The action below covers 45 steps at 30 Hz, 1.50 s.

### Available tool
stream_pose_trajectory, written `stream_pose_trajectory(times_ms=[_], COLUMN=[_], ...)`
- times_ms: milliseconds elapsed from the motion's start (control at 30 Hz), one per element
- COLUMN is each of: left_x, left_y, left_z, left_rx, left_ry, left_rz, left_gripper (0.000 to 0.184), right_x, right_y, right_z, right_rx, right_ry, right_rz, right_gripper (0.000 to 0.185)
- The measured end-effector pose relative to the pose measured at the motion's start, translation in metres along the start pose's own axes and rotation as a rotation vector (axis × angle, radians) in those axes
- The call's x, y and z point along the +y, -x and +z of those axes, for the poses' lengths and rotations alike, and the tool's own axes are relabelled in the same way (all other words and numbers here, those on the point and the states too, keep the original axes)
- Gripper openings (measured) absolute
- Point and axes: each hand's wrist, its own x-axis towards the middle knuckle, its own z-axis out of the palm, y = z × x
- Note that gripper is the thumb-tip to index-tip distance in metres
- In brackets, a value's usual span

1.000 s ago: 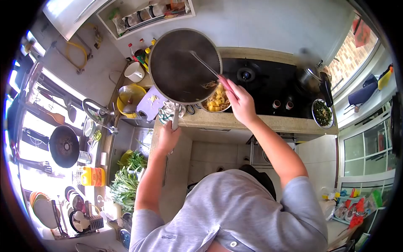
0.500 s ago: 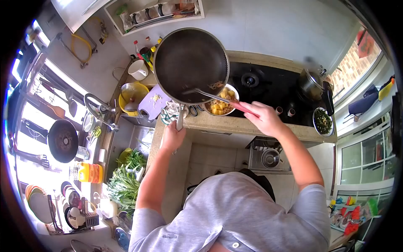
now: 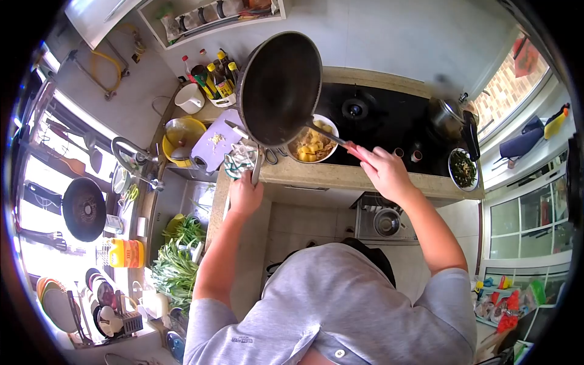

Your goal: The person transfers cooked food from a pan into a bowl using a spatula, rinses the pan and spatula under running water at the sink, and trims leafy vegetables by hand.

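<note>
My left hand (image 3: 245,196) is wrapped round the handle of a dark wok (image 3: 280,85), which is tilted steeply beside and partly over a white bowl (image 3: 334,126). Yellow chunks and brownish strands of food (image 3: 311,146) fill the bowl. My right hand (image 3: 389,176) grips the red handle of a spatula (image 3: 334,139); its metal end reaches the wok's lower right rim, above the bowl. Close to my left hand lie a crumpled cloth (image 3: 241,159) and scissors (image 3: 271,156), partly hidden.
A purple cutting board (image 3: 213,135) with chopped bits and a knife lies left of the wok, near a yellow basin (image 3: 182,131). Sauce bottles (image 3: 218,79) stand behind. On the right are the black stove (image 3: 377,121), a pot (image 3: 447,118) and a plate of greens (image 3: 463,169).
The wok has tipped more steeply toward the bowl. Strands seen at its lower right edge no longer show there. The spatula's end has shifted from inside the wok to its rim.
</note>
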Motion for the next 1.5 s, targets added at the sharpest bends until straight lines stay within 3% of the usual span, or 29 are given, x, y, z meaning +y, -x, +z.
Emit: stream_pose_trajectory(times_ms=[267, 367, 467, 567, 900, 1200, 1500], left_x=[-0.006, -0.007, -0.006, -0.010, -0.012, -0.008, 0.001], left_y=[-0.021, -0.028, -0.032, -0.034, -0.030, -0.027, -0.019], left_z=[0.009, 0.016, 0.019, 0.021, 0.011, -0.010, -0.018], left_rx=[0.017, 0.009, 0.007, 0.019, 0.069, 0.053, 0.044], left_ry=[-0.049, -0.049, -0.041, -0.036, -0.071, -0.076, -0.051], left_rz=[0.073, 0.096, 0.111, 0.116, 0.173, 0.027, -0.018], left_gripper=[0.017, 0.016, 0.019, 0.022, 0.024, 0.019, 0.017], right_x=[0.011, 0.028, 0.037, 0.050, 0.025, 0.012, 0.014], right_y=[0.007, -0.006, -0.003, 0.016, 0.001, 0.033, 0.018], right_z=[-0.022, -0.005, -0.005, -0.021, -0.022, -0.072, -0.010], right_rx=[-0.012, -0.059, -0.099, -0.110, -0.063, -0.091, -0.039], right_ry=[-0.070, -0.526, -0.644, -0.400, -0.206, 0.009, 0.022], right_rz=[0.073, 0.160, 0.202, 0.122, 0.106, 0.081, 0.051], right_gripper=[0.038, 0.039, 0.040, 0.039, 0.039, 0.036, 0.035])
